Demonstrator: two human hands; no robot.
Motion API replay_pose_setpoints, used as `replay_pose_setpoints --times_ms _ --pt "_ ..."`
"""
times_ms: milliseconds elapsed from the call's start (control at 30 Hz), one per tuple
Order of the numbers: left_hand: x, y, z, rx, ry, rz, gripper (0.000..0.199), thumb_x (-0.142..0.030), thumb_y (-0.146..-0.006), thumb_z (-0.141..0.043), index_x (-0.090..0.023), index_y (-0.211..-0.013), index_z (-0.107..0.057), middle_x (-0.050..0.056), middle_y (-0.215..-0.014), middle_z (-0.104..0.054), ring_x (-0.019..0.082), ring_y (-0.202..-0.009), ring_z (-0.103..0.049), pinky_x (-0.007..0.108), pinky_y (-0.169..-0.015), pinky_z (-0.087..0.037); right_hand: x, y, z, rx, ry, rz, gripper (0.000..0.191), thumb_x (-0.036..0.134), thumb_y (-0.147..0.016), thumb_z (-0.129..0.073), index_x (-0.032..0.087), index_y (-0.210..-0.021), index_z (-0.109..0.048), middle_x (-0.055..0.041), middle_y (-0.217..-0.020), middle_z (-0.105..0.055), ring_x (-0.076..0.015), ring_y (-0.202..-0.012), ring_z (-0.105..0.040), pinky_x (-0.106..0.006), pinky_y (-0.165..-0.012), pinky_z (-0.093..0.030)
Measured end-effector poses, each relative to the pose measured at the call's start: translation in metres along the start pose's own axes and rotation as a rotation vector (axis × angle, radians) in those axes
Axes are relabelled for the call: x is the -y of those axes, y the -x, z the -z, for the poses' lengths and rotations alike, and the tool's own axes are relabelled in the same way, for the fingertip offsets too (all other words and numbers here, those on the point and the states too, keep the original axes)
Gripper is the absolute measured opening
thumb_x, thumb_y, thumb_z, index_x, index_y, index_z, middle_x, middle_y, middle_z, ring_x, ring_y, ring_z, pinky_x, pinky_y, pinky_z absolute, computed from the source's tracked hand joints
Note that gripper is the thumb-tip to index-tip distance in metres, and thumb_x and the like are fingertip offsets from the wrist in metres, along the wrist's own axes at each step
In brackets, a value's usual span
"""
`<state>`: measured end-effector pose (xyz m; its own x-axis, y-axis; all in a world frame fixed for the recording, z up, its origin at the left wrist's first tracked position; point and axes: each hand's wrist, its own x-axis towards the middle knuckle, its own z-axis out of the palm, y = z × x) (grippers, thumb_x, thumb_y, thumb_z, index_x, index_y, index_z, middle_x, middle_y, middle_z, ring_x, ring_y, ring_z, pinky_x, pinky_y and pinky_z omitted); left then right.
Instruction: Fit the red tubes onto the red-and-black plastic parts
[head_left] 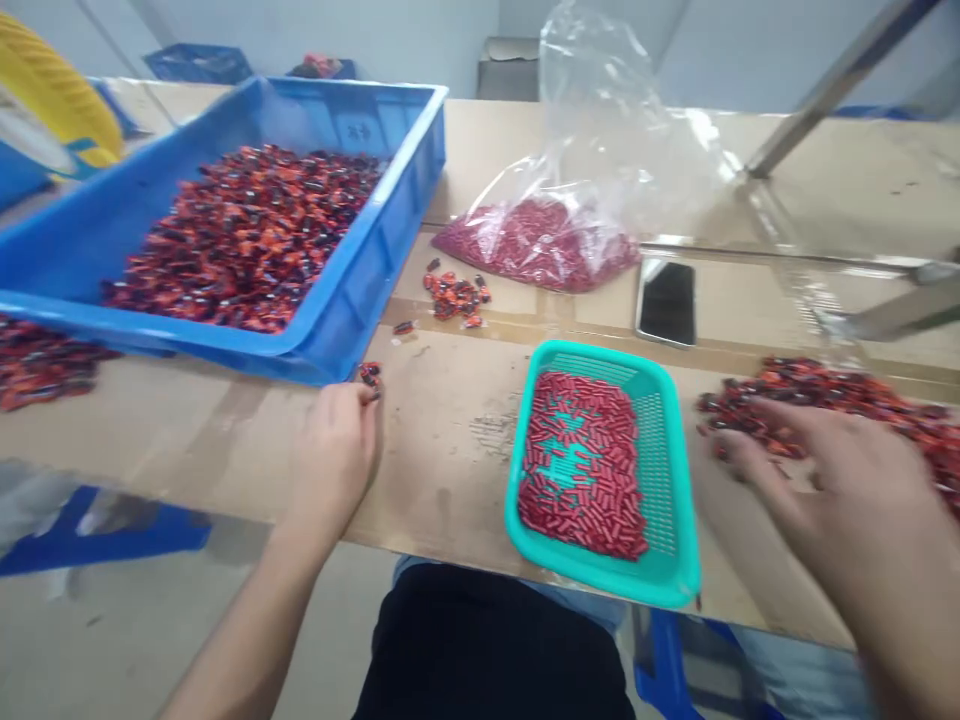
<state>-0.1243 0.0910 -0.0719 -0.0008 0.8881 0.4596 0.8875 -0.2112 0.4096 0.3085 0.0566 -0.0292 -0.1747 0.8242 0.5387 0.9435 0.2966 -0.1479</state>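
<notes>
My left hand (337,435) is closed beside the near corner of a large blue crate (330,335). At its fingertips is a small red-and-black plastic piece (370,374). My right hand (840,470), slightly blurred, reaches over a pile of similar red-and-black pieces (817,385) at the right; thumb and forefinger are apart, touching the pile's near edge. Between my hands stands a green plastic basket (664,470) with many short dark-red rods (592,500) in it. A small cluster of red-and-black pieces (454,296) lies beyond my left hand.
Many red-and-black pieces (247,240) fill the blue crate, and more lie at the far left. A clear plastic bag (547,235) of dark-red rods lies at the back. A phone (666,300) rests near it. Metal bars (832,95) rise at the right.
</notes>
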Motion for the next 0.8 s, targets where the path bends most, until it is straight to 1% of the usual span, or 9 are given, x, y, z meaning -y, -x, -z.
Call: replay_pose_setpoints --times_ms 33,133,200,267,433,500,600,700,800 --pt "-0.006 0.000 0.002 -0.018 0.052 -0.014 0.009 -0.023 -0.098 -0.056 -0.018 -0.099 -0.063 0.009 -0.097 -0.065 0.028 -0.094 -0.064 0.044 -0.089 -0.053 0.014 -0.001 0.001 0.046 -0.048 0.085 0.022 0.034 -0.104 -0.059 0.017 -0.114 -0.068 -0.0169 -0.100 -0.071 -0.0308 -0.092 -0.068 -0.046 -0.084 -0.053" --pt "-0.031 0.003 0.009 -0.025 0.221 -0.047 0.007 -0.025 -0.097 -0.062 -0.020 -0.102 -0.062 0.006 -0.102 -0.068 0.022 -0.090 -0.066 0.037 -0.084 -0.055 0.062 -0.004 -0.005 0.352 -0.212 0.230 0.016 0.028 -0.108 -0.053 0.024 -0.117 -0.066 -0.0062 -0.107 -0.072 -0.0205 -0.099 -0.069 -0.032 -0.086 -0.058" --pt "-0.052 0.008 0.013 0.026 0.384 -0.029 0.005 -0.022 -0.099 -0.063 -0.021 -0.103 -0.063 0.005 -0.105 -0.070 0.019 -0.091 -0.069 0.031 -0.081 -0.057 0.086 -0.005 -0.013 0.525 -0.274 0.267 0.011 0.020 -0.103 -0.061 0.022 -0.112 -0.067 -0.0051 -0.103 -0.071 -0.0217 -0.095 -0.069 -0.033 -0.082 -0.059" --pt "-0.071 0.015 0.015 0.090 0.564 0.002 0.008 -0.018 -0.099 -0.064 -0.022 -0.105 -0.066 0.004 -0.105 -0.072 0.016 -0.094 -0.070 0.025 -0.079 -0.058 0.097 -0.006 -0.020 0.604 -0.277 0.277 0.008 0.012 -0.096 -0.069 0.018 -0.101 -0.067 -0.0059 -0.095 -0.069 -0.0240 -0.086 -0.067 -0.036 -0.073 -0.058" --pt "-0.099 0.032 0.018 0.218 0.792 -0.002 0.024 -0.012 -0.099 -0.068 -0.026 -0.118 -0.069 0.001 -0.106 -0.075 0.014 -0.104 -0.072 0.021 -0.093 -0.059 0.094 -0.006 -0.025 0.632 -0.267 0.292 0.018 0.006 -0.092 -0.070 0.017 -0.082 -0.060 -0.0042 -0.082 -0.063 -0.0223 -0.072 -0.063 -0.034 -0.060 -0.052" --pt "-0.106 0.037 0.019 0.221 0.847 0.008 0.035 -0.009 -0.098 -0.070 -0.027 -0.127 -0.064 0.000 -0.112 -0.076 0.015 -0.108 -0.074 0.023 -0.100 -0.060 0.091 -0.005 -0.026 0.633 -0.278 0.289 0.017 0.006 -0.095 -0.066 0.018 -0.083 -0.060 -0.0041 -0.082 -0.063 -0.0216 -0.073 -0.063 -0.033 -0.061 -0.052" --pt "-0.113 0.039 0.021 0.164 0.883 -0.044 0.046 -0.007 -0.095 -0.073 -0.027 -0.134 -0.059 0.000 -0.112 -0.076 0.014 -0.103 -0.076 0.022 -0.097 -0.063 0.089 -0.005 -0.026 0.604 -0.295 0.266 0.015 0.009 -0.102 -0.053 0.017 -0.096 -0.064 -0.0066 -0.090 -0.066 -0.0212 -0.081 -0.065 -0.033 -0.067 -0.056" --pt "-0.119 0.035 0.025 0.117 0.823 -0.153 0.041 -0.013 -0.096 -0.075 -0.023 -0.133 -0.061 0.002 -0.108 -0.078 0.013 -0.096 -0.076 0.020 -0.089 -0.064 0.090 -0.007 -0.019 0.504 -0.461 0.200 0.021 0.012 -0.107 -0.046 0.017 -0.115 -0.065 -0.0096 -0.102 -0.069 -0.0196 -0.089 -0.068 -0.032 -0.074 -0.059" --pt "-0.124 0.030 0.030 0.176 0.717 -0.232 0.026 -0.020 -0.100 -0.072 -0.019 -0.125 -0.065 0.004 -0.104 -0.079 0.013 -0.091 -0.075 0.022 -0.085 -0.064 0.096 -0.009 -0.002 0.451 -0.778 0.049 0.016 0.015 -0.107 -0.052 0.023 -0.111 -0.065 -0.0050 -0.103 -0.072 -0.0159 -0.091 -0.072 -0.024 -0.075 -0.060"
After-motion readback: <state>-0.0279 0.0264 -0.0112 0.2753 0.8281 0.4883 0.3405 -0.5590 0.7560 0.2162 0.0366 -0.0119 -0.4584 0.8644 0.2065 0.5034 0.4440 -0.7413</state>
